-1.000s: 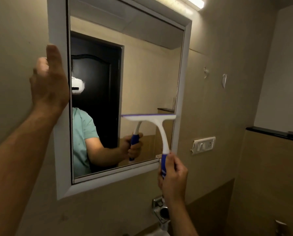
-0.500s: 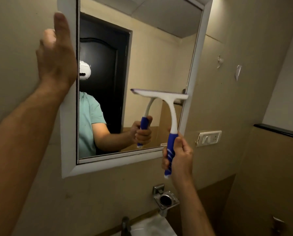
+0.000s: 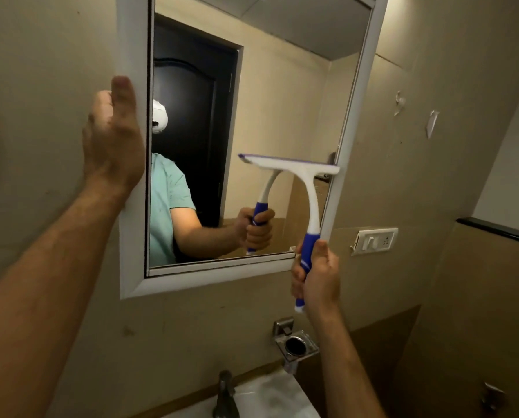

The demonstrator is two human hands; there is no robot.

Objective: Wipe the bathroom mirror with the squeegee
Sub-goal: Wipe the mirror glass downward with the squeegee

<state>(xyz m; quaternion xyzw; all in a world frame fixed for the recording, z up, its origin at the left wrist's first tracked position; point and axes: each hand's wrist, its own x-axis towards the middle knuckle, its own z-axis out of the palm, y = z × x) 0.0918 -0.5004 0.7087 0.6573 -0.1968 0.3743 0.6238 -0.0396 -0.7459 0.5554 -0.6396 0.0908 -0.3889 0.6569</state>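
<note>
A white-framed mirror (image 3: 285, 70) hangs on the beige wall. The squeegee (image 3: 308, 188) is white with a blue handle. Its blade lies flat against the glass at the mirror's lower right, its right end at the frame. My right hand (image 3: 317, 282) grips the blue handle below the mirror's bottom right corner. My left hand (image 3: 113, 137) rests with straight fingers against the left side of the frame, about halfway up. The glass reflects a person in a green shirt holding the same squeegee.
Below the mirror a chrome ring holder (image 3: 297, 346) sticks out from the wall, above a white basin (image 3: 270, 393) with a dark tap (image 3: 225, 393). A switch plate (image 3: 375, 240) sits right of the mirror. A dark ledge (image 3: 496, 229) runs along the right wall.
The squeegee blade first rose on the glass and has now come back down a little along the right side. My left hand stays on the frame's left edge. The view tilted downward.
</note>
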